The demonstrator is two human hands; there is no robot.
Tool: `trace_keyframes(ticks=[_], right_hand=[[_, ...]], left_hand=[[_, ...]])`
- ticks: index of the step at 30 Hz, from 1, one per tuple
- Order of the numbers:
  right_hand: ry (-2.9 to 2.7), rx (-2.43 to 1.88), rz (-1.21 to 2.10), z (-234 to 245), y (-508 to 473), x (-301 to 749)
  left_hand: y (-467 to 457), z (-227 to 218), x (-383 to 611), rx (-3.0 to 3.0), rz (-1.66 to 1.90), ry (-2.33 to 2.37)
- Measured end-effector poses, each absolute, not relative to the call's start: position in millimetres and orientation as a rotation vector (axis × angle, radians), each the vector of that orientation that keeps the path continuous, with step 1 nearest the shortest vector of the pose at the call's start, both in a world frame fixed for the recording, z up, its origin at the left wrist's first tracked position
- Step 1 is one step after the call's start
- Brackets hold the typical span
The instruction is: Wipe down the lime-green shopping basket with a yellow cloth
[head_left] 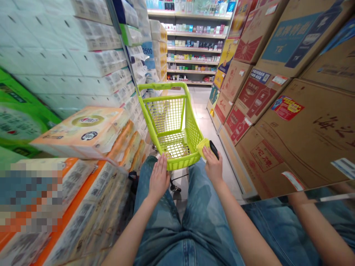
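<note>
A lime-green plastic shopping cart basket (194, 127) with grid walls stands in front of my knees, on a dark metal frame with casters. My left hand (160, 175) lies on its near left corner, fingers stretched out together over the edge. At the near right corner, my right hand (213, 162) is closed on a yellow cloth (203, 147), which touches the basket's rim. A black flat piece (213, 149) shows beside the cloth at my fingers; what it belongs to is unclear. No goods are visible inside the basket.
Wrapped tissue packs (80, 127) are stacked close on my left. Cardboard cartons (299, 122) rise on the right, above a low ledge. Shelves of small boxed goods (194, 48) stand across the aisle's far end. A mirror-like surface (305, 221) at lower right reflects jeans and an arm.
</note>
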State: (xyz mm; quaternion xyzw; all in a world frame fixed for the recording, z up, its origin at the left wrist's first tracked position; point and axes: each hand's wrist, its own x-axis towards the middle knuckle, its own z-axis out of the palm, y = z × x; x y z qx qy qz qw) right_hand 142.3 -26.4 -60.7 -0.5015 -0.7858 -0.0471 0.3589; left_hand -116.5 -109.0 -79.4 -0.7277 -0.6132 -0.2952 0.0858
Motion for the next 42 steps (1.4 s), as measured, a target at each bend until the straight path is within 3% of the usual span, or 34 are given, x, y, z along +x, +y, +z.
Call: trace_keyframes(ticks=[4, 13, 18, 24, 29, 35, 42], right_hand=[[-1.914, -1.444, -0.144, -59.9, -23.6, 132.3], [-2.147, -1.131, 0.024, -54.8, -90.2, 1.3], [-2.229, -1.009, -0.052, -60.1, -75.5, 53.5], [-2.024, -1.288, -0.093, -61.5, -23.1, 139.9], [-1.944, -1.411, -0.099, -56.6, -36.3, 94.5], [-2.123, -1.187, 0.038, -57.6, -89.4, -2.7], [-2.208, -1.086, -0.031, -58.7, -62.0, 75.8]], left_hand=[[-109.1, -80.2, -115.1, -2.166, -0.914, -1.833], [-110.8, -76.8, -117.6, -2.188, -0.893, -1.848], [-111.0, -76.4, -119.4, -2.201, -0.868, -1.823], [-111.3, -74.8, -115.9, -2.186, -0.868, -1.837], [-110.9, -76.1, -114.4, -2.185, -0.908, -1.836], [-111.1, -77.3, -118.2, -2.198, -0.911, -1.856], [-111.0, -78.2, -120.2, -2.208, -0.893, -1.815]])
